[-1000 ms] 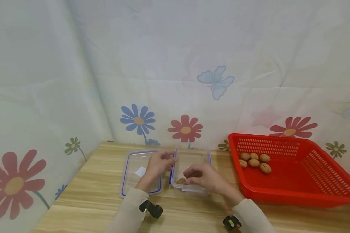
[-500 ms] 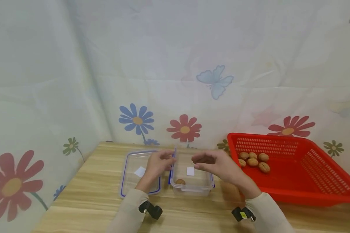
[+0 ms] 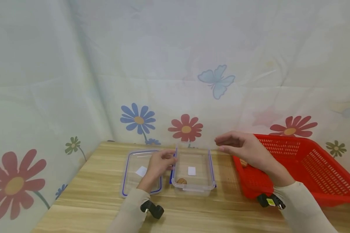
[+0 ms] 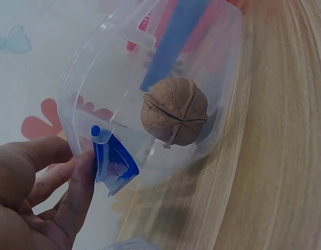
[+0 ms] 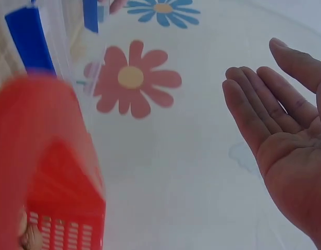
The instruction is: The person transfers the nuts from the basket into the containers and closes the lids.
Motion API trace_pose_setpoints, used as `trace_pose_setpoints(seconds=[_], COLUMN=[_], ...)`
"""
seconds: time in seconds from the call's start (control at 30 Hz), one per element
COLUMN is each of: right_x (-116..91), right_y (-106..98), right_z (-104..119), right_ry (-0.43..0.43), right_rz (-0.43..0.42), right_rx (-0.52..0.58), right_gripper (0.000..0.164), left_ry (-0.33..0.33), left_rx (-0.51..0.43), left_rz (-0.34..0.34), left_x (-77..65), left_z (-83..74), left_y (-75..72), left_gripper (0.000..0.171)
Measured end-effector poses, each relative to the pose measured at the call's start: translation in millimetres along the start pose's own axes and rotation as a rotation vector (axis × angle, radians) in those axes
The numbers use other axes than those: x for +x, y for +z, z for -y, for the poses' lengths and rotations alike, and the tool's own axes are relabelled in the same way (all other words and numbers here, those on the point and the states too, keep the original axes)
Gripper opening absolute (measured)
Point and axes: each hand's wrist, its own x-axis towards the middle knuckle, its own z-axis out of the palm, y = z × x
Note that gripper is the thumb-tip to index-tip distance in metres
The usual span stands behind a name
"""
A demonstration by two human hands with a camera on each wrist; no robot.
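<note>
Walnut [image 4: 174,111], round, brown-shelled, sits in the clear rectangular plastic box [image 3: 193,188] my left hand [image 3: 158,163] pinches; my right hand [image 3: 249,149] hangs loose, empty, right of the box, which a tug could tip

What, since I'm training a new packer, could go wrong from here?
The wrist camera on the right hand looks close to the red basket, so it might snag. A walnut carried from there could drop onto the table before reaching the container. The left hand, its fingers at the blue latch, might nudge the container sideways.
</note>
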Motion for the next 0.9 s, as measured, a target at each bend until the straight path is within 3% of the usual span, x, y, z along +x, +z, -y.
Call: trace_pose_setpoints(seconds=[0.37,0.9], right_x=[-7,-1], right_y=[-56,-93], right_z=[-16,-52], right_ry=[0.097,0.229], right_rz=[-0.027,-0.024], right_rx=[-0.136,-0.203], right_gripper=[0.037,0.053], left_ry=[-0.004,-0.037], left_rx=[-0.016,0.002], left_rz=[0.007,0.006], left_x=[-1.6,-1.5], left_z=[0.3,-2.0], left_y=[0.5,-0.7], left_gripper=[0.034,0.036])
